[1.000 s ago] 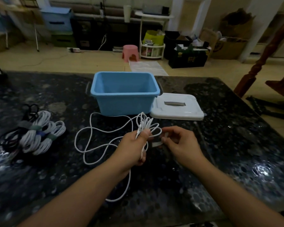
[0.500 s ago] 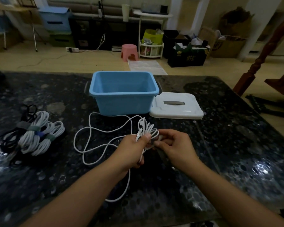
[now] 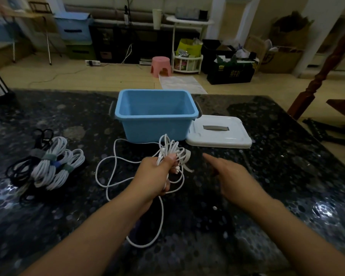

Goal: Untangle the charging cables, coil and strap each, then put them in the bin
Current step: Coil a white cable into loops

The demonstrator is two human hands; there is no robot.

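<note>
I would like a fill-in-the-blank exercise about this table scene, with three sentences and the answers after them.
1. The white charging cable is gripped by the ____ hand.
2. The white plastic lid lies on the dark stone table to the ____ of the light blue plastic bin.
3. The right hand holds ____.

Answers: left; right; nothing
</note>
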